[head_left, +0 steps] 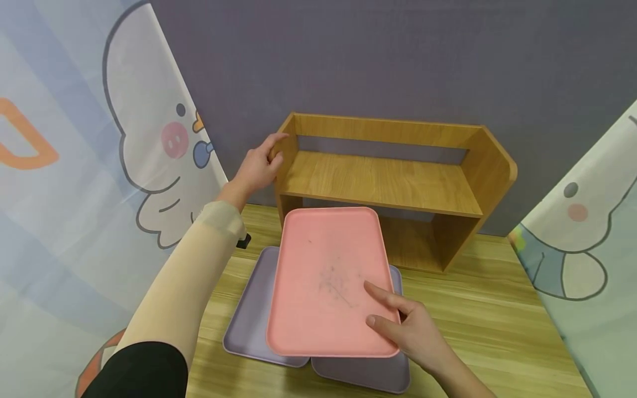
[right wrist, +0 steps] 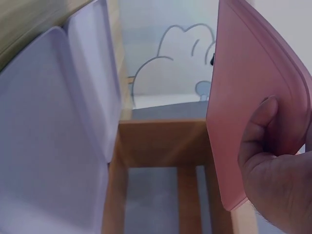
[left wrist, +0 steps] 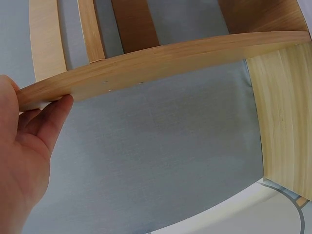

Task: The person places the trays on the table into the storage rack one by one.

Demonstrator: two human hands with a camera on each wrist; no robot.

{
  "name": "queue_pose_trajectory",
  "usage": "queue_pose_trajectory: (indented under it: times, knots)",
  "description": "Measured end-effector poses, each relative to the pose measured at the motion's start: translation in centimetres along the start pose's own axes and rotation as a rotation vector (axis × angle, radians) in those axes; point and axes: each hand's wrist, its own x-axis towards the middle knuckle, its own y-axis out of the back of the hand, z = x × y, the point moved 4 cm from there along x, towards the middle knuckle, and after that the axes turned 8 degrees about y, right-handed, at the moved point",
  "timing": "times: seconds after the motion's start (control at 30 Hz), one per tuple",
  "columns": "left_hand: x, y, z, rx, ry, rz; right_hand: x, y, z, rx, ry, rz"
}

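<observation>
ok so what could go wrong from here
The right hand holds the pink tray only near one corner, so it could tilt or slip onto the two purple trays below.

The pink tray's far edge overlaps the wooden shelf in the head view; moved forward, it might bump it, though the gap is hard to judge.

The left hand grips the shelf's side, so a tug could shift it.

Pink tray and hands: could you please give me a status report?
Right hand holding pink tray, raised above two purple trays. Left hand gripping left side of wooden shelf. Upper board bare.
</observation>
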Motion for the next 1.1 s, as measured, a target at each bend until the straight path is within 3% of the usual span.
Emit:
queue_pose_trajectory:
  times: [0.27,0.53,0.77,1.1]
  knots:
    - [0.2,-0.1,-0.1,0.004,-0.005,0.004,-0.1,-0.3,-1.7,-0.055,0.053,0.009]
    - [0.4,-0.2,-0.2,0.017,0.006,-0.005,1.2,0.4,-2.5,-0.145,0.074,0.062]
    - [0.3,-0.1,-0.2,0.013,0.007,-0.005,3.6,1.2,-3.0,-0.23,0.137,0.074]
    - [0.0,0.0,0.1,0.012,0.0,-0.006,8.2,2.9,-3.2,-0.264,0.04,0.115]
